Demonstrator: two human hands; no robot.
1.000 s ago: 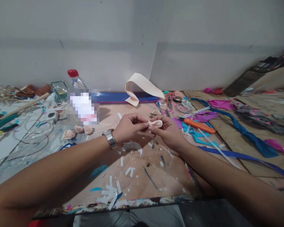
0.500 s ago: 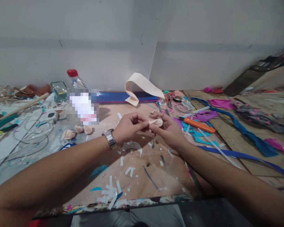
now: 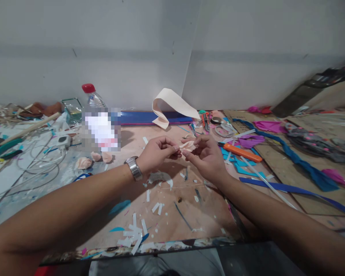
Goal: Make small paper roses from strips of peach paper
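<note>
Over the middle of the table, a small peach rose (image 3: 188,144) of folded strip material is held between my two hands. My left hand (image 3: 161,150), with a metal watch on its wrist, pinches the rose's left end between thumb and fingers. My right hand (image 3: 209,158) is curled round the other end, its thumb below and its fingertips at the folded edge. Behind them, a looped strip of the same pale peach colour (image 3: 175,101) stands by the wall. Finished-looking peach roses (image 3: 84,163) lie on the left.
A red-capped bottle (image 3: 88,89) stands at back left, partly pixelated. An orange utility knife (image 3: 242,152) lies on blue scraps at right, near a blue ribbon (image 3: 293,188). White paper strips (image 3: 135,232) litter the front. Green-handled pliers (image 3: 5,149) and a cable lie left.
My right fingers have loosened and shifted a little to the right on the rose, so more of its folds show. My left hand keeps its pinch.
</note>
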